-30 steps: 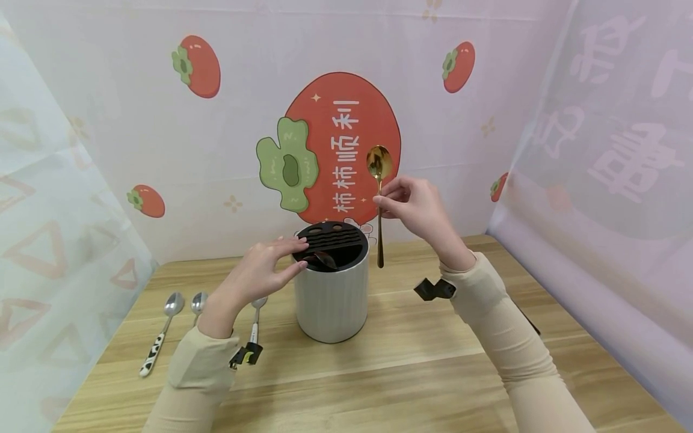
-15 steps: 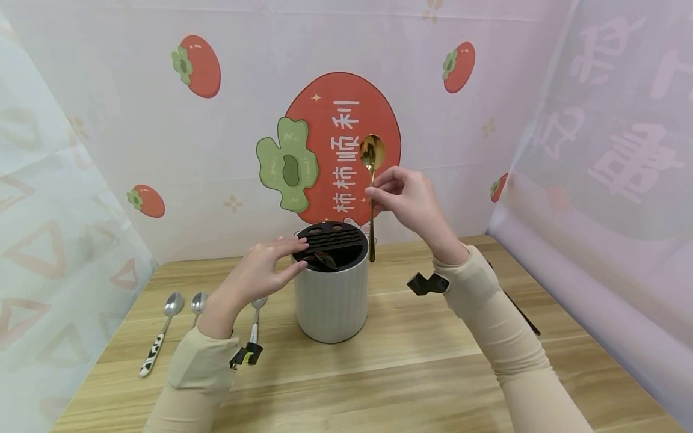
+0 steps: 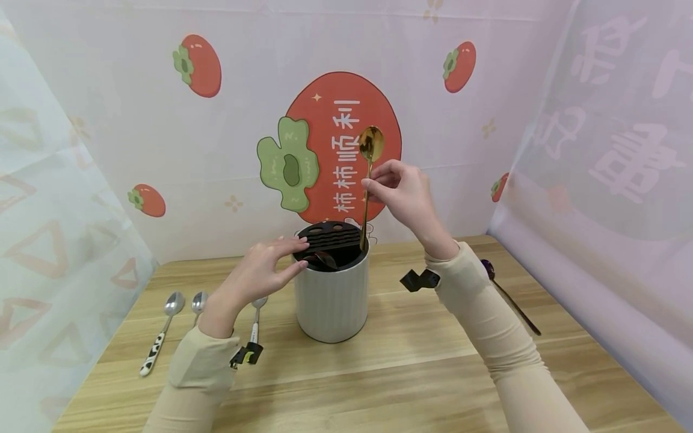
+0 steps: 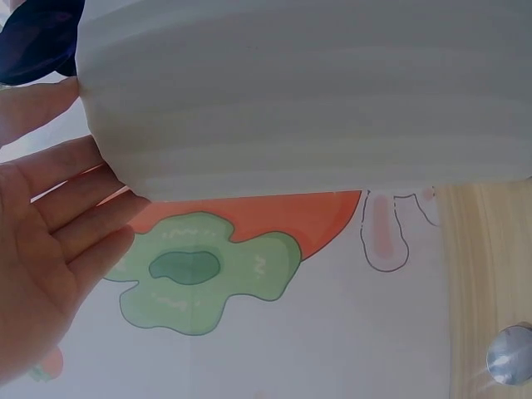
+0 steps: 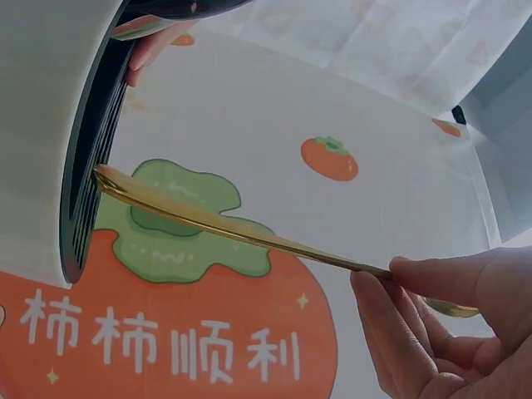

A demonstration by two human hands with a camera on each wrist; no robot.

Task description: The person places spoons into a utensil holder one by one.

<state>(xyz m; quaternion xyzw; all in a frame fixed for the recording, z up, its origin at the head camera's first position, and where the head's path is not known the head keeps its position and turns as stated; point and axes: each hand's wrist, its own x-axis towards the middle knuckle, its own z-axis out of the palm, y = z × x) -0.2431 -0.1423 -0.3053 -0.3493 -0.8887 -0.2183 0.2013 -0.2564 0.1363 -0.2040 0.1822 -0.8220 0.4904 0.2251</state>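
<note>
My right hand [image 3: 403,192] pinches a gold spoon [image 3: 371,144] by its handle near the bowl. The spoon stands upright, bowl up, with the handle's end right at the right rim of a white ribbed utensil holder [image 3: 331,307]. In the right wrist view the handle tip of the gold spoon [image 5: 216,220] meets the holder's black slotted top. My left hand [image 3: 254,270] rests its straight fingers against the holder's left rim. A dark spoon [image 3: 325,259] sits in the holder's front opening, its bowl showing just above the rim.
On the table's left lie a spoon with a cow-patterned handle [image 3: 154,355], a silver spoon [image 3: 198,302] partly behind the left arm, and a white-handled spoon [image 3: 255,322]. A dark spoon [image 3: 514,304] lies at the right, beside the right sleeve. A printed curtain [image 3: 233,120] stands behind.
My right hand has moved left and slightly up with the gold spoon, bringing its handle end from beside the holder to over its right rim. My left hand has stayed in place.
</note>
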